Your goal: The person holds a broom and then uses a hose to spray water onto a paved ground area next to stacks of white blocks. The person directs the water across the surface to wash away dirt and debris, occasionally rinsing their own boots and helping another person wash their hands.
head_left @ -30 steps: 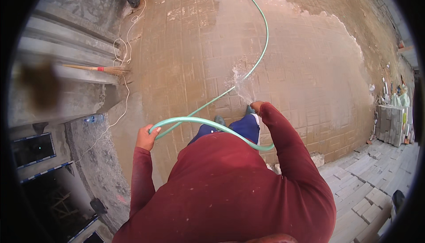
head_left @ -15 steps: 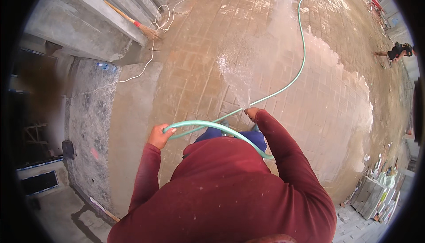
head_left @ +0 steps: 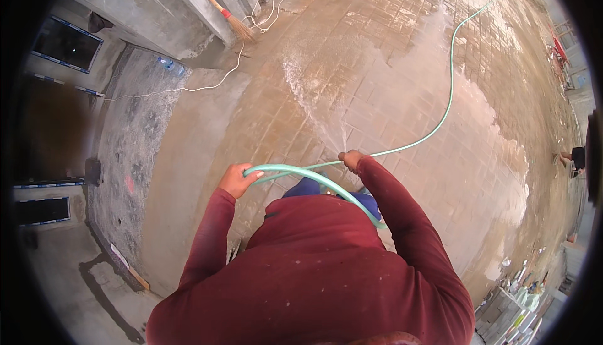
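Observation:
A green garden hose (head_left: 342, 193) loops across the front of my body. My left hand (head_left: 237, 180) is wrapped round it at the left end of the loop. My right hand (head_left: 352, 159) is closed at the hose's outlet, and the outlet itself is mostly hidden by the fingers. From there a spray of water (head_left: 308, 106) fans out forward and to the left over the wet paving (head_left: 383, 100). Another stretch of the hose runs from under my hands to the far right over the bricks.
A straw broom (head_left: 239, 27) leans by the concrete wall at the upper left, near a loose white cord (head_left: 220, 81). A plastic bottle (head_left: 171, 65) lies on the rough strip at left. Stacked blocks and debris (head_left: 512, 301) are at lower right. Part of another person (head_left: 573, 156) shows at the right edge.
My view has turned to the right, and the spray has swung further left. My right hand has shifted slightly left; both hands keep their hold. The other person is further toward the edge.

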A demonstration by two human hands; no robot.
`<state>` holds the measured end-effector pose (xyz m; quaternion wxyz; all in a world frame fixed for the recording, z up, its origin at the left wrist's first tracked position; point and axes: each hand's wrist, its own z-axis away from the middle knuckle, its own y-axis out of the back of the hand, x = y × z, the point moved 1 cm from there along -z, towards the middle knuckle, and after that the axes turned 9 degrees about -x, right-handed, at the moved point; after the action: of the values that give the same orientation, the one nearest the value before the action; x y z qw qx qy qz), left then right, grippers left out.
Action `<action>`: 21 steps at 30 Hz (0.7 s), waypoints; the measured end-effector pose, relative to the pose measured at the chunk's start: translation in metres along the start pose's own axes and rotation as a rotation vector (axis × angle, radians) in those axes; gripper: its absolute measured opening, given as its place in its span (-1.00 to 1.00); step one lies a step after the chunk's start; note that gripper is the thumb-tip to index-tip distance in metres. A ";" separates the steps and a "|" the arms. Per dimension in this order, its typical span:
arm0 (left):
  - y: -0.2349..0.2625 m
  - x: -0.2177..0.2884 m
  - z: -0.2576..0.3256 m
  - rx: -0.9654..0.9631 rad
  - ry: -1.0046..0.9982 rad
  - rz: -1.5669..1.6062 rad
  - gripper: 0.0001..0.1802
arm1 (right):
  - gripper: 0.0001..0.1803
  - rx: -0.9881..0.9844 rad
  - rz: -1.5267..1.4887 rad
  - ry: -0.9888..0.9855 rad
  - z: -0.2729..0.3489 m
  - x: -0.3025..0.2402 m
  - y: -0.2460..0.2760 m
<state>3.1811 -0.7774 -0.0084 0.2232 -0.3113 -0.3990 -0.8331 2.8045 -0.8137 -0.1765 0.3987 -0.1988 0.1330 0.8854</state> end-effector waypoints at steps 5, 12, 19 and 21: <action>-0.002 -0.005 0.008 0.050 -0.011 0.065 -0.66 | -0.40 0.080 0.153 0.107 -0.004 -0.060 0.002; -0.002 -0.007 0.023 0.060 0.031 0.091 -0.65 | -0.43 0.127 0.150 0.147 -0.002 -0.088 0.009; -0.007 -0.013 0.013 0.026 -0.007 0.107 -0.61 | -0.60 0.119 0.073 0.039 -0.060 0.011 0.011; -0.011 -0.021 0.016 0.040 0.018 0.103 -0.62 | -0.62 0.097 -0.062 -0.028 -0.050 0.033 0.003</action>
<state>3.1950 -0.7555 -0.0207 0.2755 -0.3193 -0.3973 -0.8151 2.7951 -0.8139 -0.2358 0.4367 -0.1709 0.1641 0.8678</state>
